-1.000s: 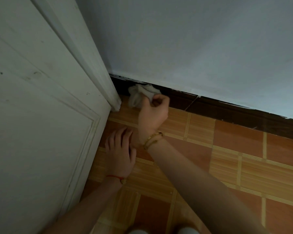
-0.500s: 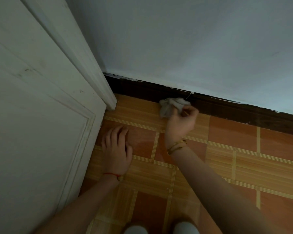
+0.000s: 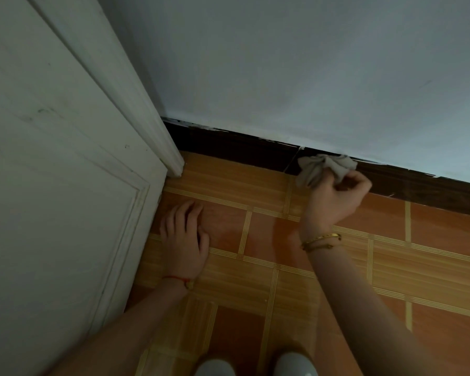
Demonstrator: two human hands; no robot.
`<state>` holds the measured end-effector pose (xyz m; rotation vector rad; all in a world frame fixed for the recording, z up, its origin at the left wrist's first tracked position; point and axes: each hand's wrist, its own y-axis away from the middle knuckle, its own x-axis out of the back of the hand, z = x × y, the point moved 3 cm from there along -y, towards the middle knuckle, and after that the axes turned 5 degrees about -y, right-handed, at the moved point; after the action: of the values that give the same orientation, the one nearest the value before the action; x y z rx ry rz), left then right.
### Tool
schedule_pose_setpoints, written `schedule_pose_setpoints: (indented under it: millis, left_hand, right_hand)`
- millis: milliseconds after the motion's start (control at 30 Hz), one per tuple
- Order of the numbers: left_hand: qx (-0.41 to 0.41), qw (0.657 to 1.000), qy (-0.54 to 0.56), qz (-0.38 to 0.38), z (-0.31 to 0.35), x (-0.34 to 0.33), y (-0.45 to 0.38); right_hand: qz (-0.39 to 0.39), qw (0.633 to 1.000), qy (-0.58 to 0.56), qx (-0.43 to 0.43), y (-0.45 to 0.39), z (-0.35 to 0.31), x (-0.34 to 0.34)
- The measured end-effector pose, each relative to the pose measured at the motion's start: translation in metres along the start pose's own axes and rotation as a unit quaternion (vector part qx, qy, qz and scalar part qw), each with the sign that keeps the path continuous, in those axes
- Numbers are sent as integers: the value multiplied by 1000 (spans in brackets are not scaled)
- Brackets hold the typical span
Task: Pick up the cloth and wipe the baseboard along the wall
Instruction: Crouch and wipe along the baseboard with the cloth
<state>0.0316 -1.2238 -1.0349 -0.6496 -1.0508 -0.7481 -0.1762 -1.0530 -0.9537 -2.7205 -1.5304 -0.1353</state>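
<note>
1. Two bare hands show in the head view; the right hand (image 3: 334, 200) has its fingers curled round a bunched pale cloth (image 3: 323, 168), gripping it from below and behind, with the knuckles turned toward the wall (image 3: 282, 63).
2. The cloth is pressed against the dark brown baseboard (image 3: 228, 147), at its upper edge where it meets the pale blue-grey wall; a loose fold hangs down at the left side of the wad, just above the floor (image 3: 255, 272).
3. A thin vertical seam in the baseboard sits just left of the cloth; chipped pale paint marks run along the top edge of the baseboard.
4. The left hand (image 3: 183, 244) lies flat on the floor, palm down, fingers straight and close together, pointing toward the wall; it holds nothing and sits near the foot of a white panelled door (image 3: 52, 185).
5. A white door frame (image 3: 114, 85) ends at the floor beside the left end of the baseboard.
6. Two gold bangles (image 3: 320, 241) circle the right wrist; a red string bracelet (image 3: 177, 279) circles the left wrist.
7. The floor is orange and tan tile with striped bands; two pale rounded shapes at the bottom edge are too cropped to name.
</note>
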Motion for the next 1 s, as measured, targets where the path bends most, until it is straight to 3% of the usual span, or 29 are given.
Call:
schedule_pose_setpoints:
  millis: [133,433,600,900,1000]
  left_hand:
    - [1,1000,-2,1,-1,-1,1]
    - [9,1000,-15,-13,-3,-4,0]
    - [8,1000,-20,-15,-3,-3,0]
    - [6,1000,-1,-6,-2,-2,0]
    - [3,1000,-2,-9,-1,0,0]
  right_hand:
    - [-22,1000,-9,11,14,-1,-9]
    - [-181,983,12,-9,109,5,-91]
    - [-195,981,11,-12,120,9,-98]
    - [0,999,13,-30,15,21,-19]
    - [22,999,16,-22,-1,18,-7]
